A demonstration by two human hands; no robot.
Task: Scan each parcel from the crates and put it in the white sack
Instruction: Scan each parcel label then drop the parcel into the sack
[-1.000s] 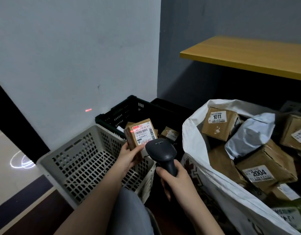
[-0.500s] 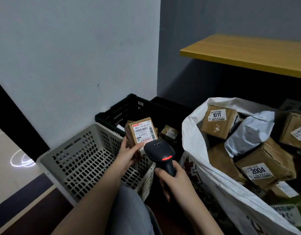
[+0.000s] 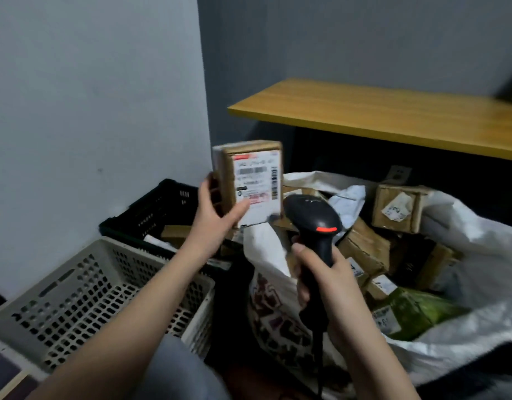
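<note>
Fingers of the left hand (image 3: 213, 217) grip a small brown cardboard parcel with a white printed label (image 3: 250, 183), held upright above the crates, thumb across the label's lower edge. Pale grey perforated plastic crate (image 3: 84, 298), lower left; black lattice plastic crate (image 3: 153, 212) behind it, holding cardboard parcels. Right hand (image 3: 327, 284) curled round a black moulded handheld scanner (image 3: 312, 217), red light lit. White woven sack (image 3: 465, 327), right, full of taped brown boxes. Yellow wooden shelf (image 3: 393, 114) above.
</note>
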